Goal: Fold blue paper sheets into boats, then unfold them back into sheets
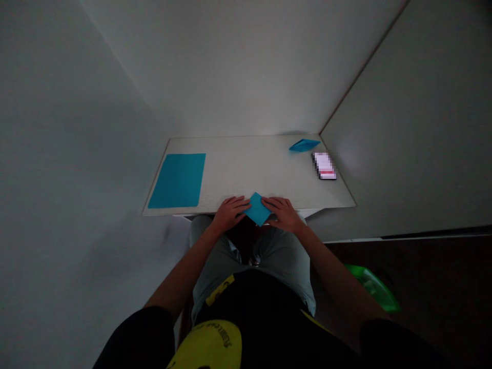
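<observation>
A small folded blue paper (258, 210), shaped like a diamond, is between my two hands at the front edge of the white table. My left hand (231, 211) grips its left corner, with the fingers on top. On the opposite side, my right hand (283, 212) has its fingertips on the upper right edge, and its thumb seems to be beneath. The paper's near corner juts past the table edge above my lap.
On the left of the table (246, 164) lies a flat blue sheet (179, 180). At the back right sits a folded blue paper boat (305, 145), beside a phone (324, 165) with a lit screen. Walls enclose the table. A green basket (373, 288) stands on the floor at right.
</observation>
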### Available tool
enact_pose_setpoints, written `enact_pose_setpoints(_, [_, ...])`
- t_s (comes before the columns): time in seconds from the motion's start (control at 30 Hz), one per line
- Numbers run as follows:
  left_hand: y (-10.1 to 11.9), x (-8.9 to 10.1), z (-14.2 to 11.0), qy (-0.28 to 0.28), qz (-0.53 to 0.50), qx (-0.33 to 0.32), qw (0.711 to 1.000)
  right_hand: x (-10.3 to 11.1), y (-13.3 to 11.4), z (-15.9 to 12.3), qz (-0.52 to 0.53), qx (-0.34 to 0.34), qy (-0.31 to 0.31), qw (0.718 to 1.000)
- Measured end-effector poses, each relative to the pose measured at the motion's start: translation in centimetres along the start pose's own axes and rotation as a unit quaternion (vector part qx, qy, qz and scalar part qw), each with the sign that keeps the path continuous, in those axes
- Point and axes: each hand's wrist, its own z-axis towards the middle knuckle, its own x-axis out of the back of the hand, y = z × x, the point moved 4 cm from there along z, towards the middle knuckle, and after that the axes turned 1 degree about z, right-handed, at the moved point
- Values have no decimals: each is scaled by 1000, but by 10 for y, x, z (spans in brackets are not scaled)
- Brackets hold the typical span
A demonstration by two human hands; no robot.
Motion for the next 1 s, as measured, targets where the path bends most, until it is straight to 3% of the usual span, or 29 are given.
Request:
enact_pose_setpoints(0.17, [2,6,11,54,-91,60,993,9,7,8,139,-33,57,988])
enact_pose_setpoints(0.33, [-3,29,46,141,-231,131,954,23,20,35,288,-130,187,930])
enact_pose_setpoints(0.43, [-9,31,62,137,-283,147,938,16,30,49,360,-153,218,894])
enact_pose_setpoints(0.57, [-16,15,65,94,-308,162,933,1,42,57,436,-174,226,854])
enact_pose_setpoints(0.77, [-16,-6,62,74,-283,209,933,-5,43,55,422,-172,180,872])
enact_pose_setpoints(1.0, [-12,-11,65,189,-249,282,907,-6,32,57,408,-184,273,851])
